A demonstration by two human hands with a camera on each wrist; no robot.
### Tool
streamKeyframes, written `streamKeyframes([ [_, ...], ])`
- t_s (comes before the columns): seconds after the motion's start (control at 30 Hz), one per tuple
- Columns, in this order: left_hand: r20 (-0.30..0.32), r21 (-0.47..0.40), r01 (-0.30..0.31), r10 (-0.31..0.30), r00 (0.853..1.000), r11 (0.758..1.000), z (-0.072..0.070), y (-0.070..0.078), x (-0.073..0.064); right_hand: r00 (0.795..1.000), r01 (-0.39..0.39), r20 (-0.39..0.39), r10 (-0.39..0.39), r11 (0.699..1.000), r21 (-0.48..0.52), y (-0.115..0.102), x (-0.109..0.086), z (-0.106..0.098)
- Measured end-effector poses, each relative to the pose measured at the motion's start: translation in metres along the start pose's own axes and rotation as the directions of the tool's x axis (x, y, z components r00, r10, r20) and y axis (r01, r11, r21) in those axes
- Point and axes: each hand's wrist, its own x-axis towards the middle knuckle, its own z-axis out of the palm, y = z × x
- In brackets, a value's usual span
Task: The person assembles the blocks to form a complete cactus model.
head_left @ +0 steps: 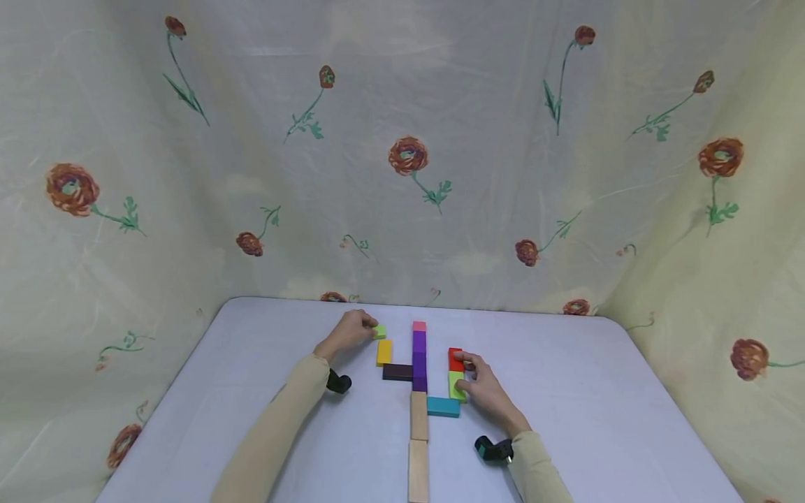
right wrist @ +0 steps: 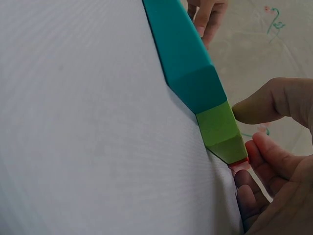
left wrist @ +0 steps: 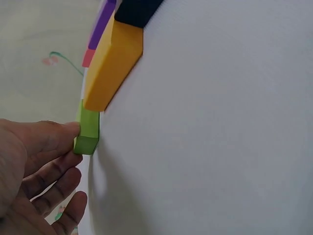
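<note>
My left hand (head_left: 354,330) pinches a small light-green block (left wrist: 89,128) between thumb and fingers, at the far end of a yellow block (left wrist: 115,63). The other fingers of that hand are loosely bent. On the right, my right hand (head_left: 489,392) reaches over two blocks laid end to end. Its thumb rests at a second light-green block (right wrist: 218,128), while a fingertip touches the red block (head_left: 455,360) beyond it. A teal block (right wrist: 188,54) lies at the near end of that green block, joining it to the centre column.
Down the middle runs a column of two wooden blocks (head_left: 418,468), purple blocks (head_left: 419,360) and a pink block (head_left: 419,326). A black block (head_left: 397,372) extends left from it. Floral cloth (head_left: 402,230) hangs behind the white table (head_left: 566,391).
</note>
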Motion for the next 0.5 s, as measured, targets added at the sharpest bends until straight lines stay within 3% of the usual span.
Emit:
streamKeyframes([
  [0.5,0.082,-0.062,0.023,-0.018,0.996,0.998,0.0065,0.0092,0.0056,1.000,-0.004,-0.006,0.004,1.000,-0.016,0.0008,0.0012,0.0001],
])
